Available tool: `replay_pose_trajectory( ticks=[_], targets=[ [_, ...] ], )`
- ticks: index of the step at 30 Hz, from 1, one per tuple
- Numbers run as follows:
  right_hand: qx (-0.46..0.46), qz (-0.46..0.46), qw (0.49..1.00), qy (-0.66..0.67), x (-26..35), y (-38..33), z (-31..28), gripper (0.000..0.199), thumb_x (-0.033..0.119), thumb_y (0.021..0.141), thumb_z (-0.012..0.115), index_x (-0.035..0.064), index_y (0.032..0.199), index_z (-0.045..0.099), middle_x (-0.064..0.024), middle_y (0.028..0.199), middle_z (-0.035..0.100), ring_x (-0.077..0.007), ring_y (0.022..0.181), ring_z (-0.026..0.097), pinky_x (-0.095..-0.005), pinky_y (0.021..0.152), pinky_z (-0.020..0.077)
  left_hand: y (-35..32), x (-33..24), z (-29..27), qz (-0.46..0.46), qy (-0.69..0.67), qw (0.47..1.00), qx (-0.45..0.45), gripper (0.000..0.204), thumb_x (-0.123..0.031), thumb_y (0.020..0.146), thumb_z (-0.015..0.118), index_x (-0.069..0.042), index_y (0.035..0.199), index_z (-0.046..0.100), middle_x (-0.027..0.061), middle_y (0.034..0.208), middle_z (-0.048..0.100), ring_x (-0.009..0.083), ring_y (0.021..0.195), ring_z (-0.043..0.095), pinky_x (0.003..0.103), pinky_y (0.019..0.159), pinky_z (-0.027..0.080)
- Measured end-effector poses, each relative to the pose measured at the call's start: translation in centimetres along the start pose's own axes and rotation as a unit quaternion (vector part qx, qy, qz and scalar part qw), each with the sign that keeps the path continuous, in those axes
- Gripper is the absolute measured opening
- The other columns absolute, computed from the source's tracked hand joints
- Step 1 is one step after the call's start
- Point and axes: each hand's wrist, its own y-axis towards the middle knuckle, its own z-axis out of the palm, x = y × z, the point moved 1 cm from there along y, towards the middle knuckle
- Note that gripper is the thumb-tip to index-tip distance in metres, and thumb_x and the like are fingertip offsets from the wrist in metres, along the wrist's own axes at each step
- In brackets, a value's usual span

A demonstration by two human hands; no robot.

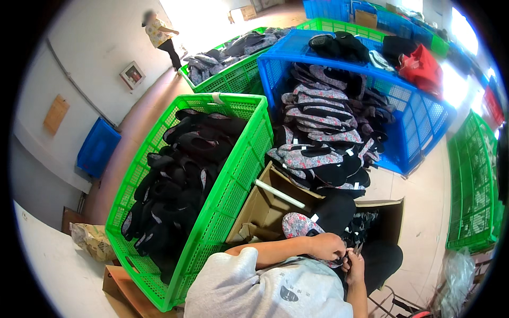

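A grey shoe with a red floral pattern and a small white tag [300, 224] lies across my lap, its near end under my left hand [326, 248]. The left hand's fingers are closed on it. Close beside it, my right hand [354, 266] is closed around small metal scissors [358, 248], whose blades point up and away from me. The two hands nearly touch, and the shoe's edge between them is mostly hidden. Just beyond my knees stands an open cardboard box [391, 220] holding dark pieces.
A green crate [222, 212] full of black shoes stands at my left. Ahead, a tipped blue crate [429, 124] spills floral shoes [318, 124]. A red bag [421, 69] lies on top. Another green crate [472, 185] stands right. A person [159, 37] is at the far left.
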Motion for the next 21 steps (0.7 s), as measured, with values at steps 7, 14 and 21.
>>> replay_pose_trajectory(
  ticks=[7, 14, 21],
  targets=[
    [0.032, 0.008, 0.999, 0.000, -0.9, -0.3, -0.1, 0.013, 0.020, 0.093, 0.061, 0.0086, 0.099, 0.062, -0.0027, 0.071, 0.060, -0.0076, 0.049, 0.045, -0.0212, 0.042, 0.0328, 0.5, 1.3, 0.5, 0.012, -0.037, 0.993, 0.112, 0.023, -0.016, 0.067, 0.070, -0.007, 0.088, 0.071, 0.0110, 0.092, 0.069, 0.0325, 0.092, 0.063, 0.044, 0.084, 0.048],
    [0.016, 0.029, 0.999, 0.004, -1.4, -0.4, -0.6, 0.012, 0.021, 0.094, 0.063, 0.0097, 0.098, 0.062, -0.0022, 0.069, 0.060, -0.0080, 0.048, 0.044, -0.0216, 0.042, 0.0334, 0.2, 0.4, 1.5, -0.003, 0.100, 0.991, 0.088, 0.018, -0.016, 0.068, 0.071, -0.011, 0.085, 0.070, 0.0076, 0.088, 0.067, 0.0308, 0.090, 0.064, 0.045, 0.083, 0.048],
    [-0.017, 0.029, 0.999, -0.010, -1.1, -0.8, 0.1, 0.012, 0.023, 0.093, 0.064, 0.0127, 0.094, 0.057, 0.0005, 0.065, 0.054, -0.0072, 0.047, 0.042, -0.0216, 0.042, 0.0322, -0.4, 0.0, 2.7, 0.014, 0.180, 0.980, -0.079, 0.009, -0.017, 0.076, 0.066, -0.012, 0.084, 0.064, 0.0063, 0.082, 0.064, 0.0283, 0.084, 0.063, 0.043, 0.073, 0.048]
  ],
)
